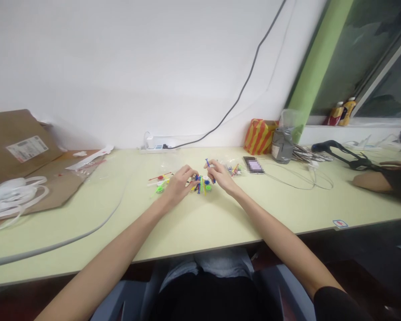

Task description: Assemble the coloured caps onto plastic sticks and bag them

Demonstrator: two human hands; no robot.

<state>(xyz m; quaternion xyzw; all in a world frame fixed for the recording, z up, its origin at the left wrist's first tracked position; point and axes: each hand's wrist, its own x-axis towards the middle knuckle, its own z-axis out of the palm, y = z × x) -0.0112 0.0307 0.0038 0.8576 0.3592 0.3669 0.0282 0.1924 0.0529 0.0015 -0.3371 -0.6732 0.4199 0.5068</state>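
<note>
Head view: I see the right hand pinching a blue piece; left hand, I can't tell. Clear bag just right, striped bag behind.

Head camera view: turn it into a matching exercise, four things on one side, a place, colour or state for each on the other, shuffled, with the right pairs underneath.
Things
1. Right hand
2. Power strip
3. Patterned bag
4. Two bottles

Place, colour or state
A. Red and yellow stripes
B. Standing on the window sill
C. Has a dark cable plugged in
D. Holding a blue piece

Right pairs: 1-D, 2-C, 3-A, 4-B
</note>
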